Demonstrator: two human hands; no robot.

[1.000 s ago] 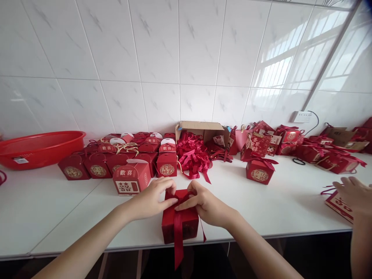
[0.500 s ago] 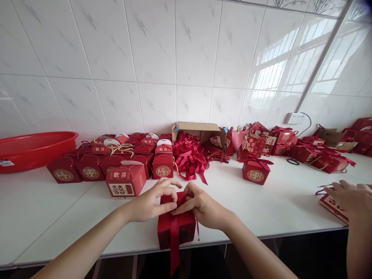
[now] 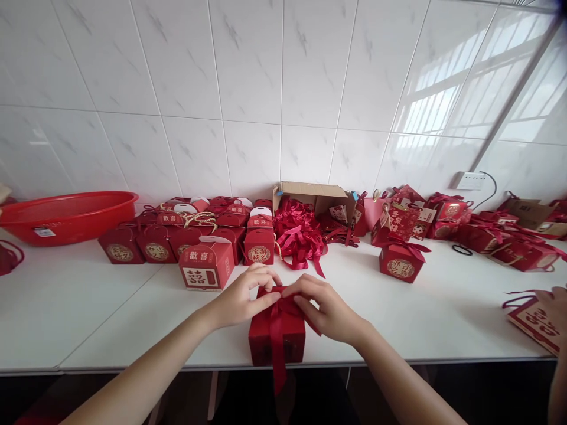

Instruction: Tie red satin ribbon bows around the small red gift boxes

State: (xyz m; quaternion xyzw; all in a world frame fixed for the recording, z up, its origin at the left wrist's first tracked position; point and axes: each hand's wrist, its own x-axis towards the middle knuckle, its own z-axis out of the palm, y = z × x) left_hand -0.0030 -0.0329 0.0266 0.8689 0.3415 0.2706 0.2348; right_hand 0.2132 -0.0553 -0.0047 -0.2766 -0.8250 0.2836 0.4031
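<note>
A red gift box (image 3: 293,343) stands at the table's front edge, directly before me. Dark red ribbon (image 3: 277,348) is knotted on its lid, and one tail hangs down the front past the table edge. My left hand (image 3: 245,300) is at the knot from the left, thumb and fingers closed on the ribbon. From the right, my right hand (image 3: 330,308) pinches a ribbon loop against the lid; its fingers hide part of the knot. Just behind my left hand is a red and white box (image 3: 204,267) with printed characters.
Rows of red boxes (image 3: 119,245) stand at the back left beside a red basin (image 3: 71,221). Loose ribbons (image 3: 299,233) spill from a cardboard box (image 3: 312,190). A ribboned box (image 3: 401,262) stands to the right. Another person's hand (image 3: 556,304) rests on a flat printed box (image 3: 534,321).
The view has swung slightly left. My fingers have drawn together on the ribbon, and a loop now shows beneath my right hand. The other person's hand is further toward the right edge.
</note>
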